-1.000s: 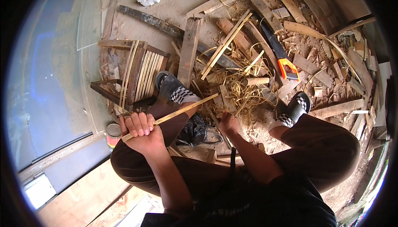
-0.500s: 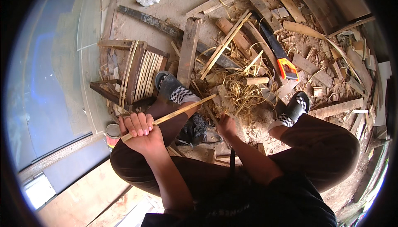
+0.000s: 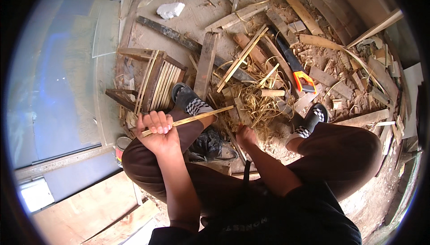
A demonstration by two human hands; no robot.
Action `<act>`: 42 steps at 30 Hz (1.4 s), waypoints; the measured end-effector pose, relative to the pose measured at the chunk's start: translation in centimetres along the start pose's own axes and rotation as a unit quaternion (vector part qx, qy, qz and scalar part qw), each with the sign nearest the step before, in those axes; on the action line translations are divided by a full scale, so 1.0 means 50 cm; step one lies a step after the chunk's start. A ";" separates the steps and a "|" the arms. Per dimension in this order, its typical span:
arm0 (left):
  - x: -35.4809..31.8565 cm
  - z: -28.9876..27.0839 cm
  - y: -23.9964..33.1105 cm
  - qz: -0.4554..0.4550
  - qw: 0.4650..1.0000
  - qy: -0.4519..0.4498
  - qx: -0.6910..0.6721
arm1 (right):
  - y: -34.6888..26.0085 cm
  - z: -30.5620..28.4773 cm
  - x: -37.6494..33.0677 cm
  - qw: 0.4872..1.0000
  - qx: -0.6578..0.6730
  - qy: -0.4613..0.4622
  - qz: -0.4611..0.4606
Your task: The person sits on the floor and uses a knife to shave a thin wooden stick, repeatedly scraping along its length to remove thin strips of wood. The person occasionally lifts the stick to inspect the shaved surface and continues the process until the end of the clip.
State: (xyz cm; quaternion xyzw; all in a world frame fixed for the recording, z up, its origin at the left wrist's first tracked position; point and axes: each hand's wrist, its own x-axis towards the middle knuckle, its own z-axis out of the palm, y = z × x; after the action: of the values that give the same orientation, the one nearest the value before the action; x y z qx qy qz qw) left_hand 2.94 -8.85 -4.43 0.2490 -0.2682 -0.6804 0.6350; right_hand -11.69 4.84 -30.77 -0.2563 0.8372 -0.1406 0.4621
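Note:
My left hand is closed around one end of a thin, pale wooden strip, possibly bamboo. The strip slants up to the right across my shin, and its free end lies near a small upright wood block. My right hand is a closed fist just below that block. A dark, narrow edge runs beside the fist, but what the fingers hold is hidden. Curly pale shavings are heaped past my right hand, between my feet.
A small dark wooden frame with pale slats stands left of my foot. An orange-handled saw lies beyond the shavings among loose planks. A black plastic bag sits between my legs, a can by my left knee.
My left hand has shifted slightly right and away from me with its end of the strip. My right fist stays nearly in place. The whole view has tilted a little.

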 end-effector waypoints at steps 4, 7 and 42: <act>-0.039 0.027 0.059 0.009 0.999 -0.022 -0.023 | -0.039 -0.017 -0.039 0.996 -0.052 -0.065 -0.006; -0.026 0.121 0.167 0.105 0.991 -0.085 0.000 | 0.003 0.002 0.003 0.999 0.023 -0.004 -0.024; 0.416 0.174 0.138 0.040 0.942 -0.100 -0.318 | -0.349 -0.918 -0.150 0.850 0.387 0.148 -0.325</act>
State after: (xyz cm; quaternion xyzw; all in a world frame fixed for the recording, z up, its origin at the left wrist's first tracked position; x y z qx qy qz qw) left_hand 0.62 -29.49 6.69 -0.0462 -0.1102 -0.7260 0.6772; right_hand -41.98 -5.50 7.24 -0.2905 0.6422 -0.6321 0.3219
